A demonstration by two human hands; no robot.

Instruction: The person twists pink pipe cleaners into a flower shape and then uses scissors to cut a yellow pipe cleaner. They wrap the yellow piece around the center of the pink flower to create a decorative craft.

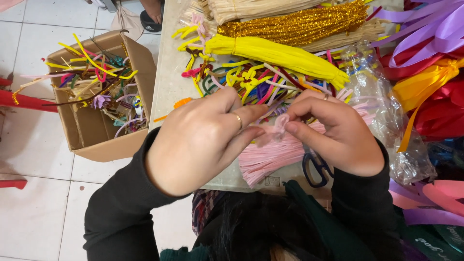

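Centre of frame: left hand (200,140) and right hand (338,133) both pinch a small pink pipe-cleaner loop (279,126) btwn fingertips, just above the pink bundle (278,152). Looks v. light, fuzzy, soft wire core, so prob. bends easily and keeps shape; best gripped at the twist, not the loops. Scissors (316,169) lower right, scrap box (99,94) upper left.

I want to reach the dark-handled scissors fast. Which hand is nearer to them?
Right. The right hand lies directly over the scissors, partly covering them; the left hand is farther off on the other side.
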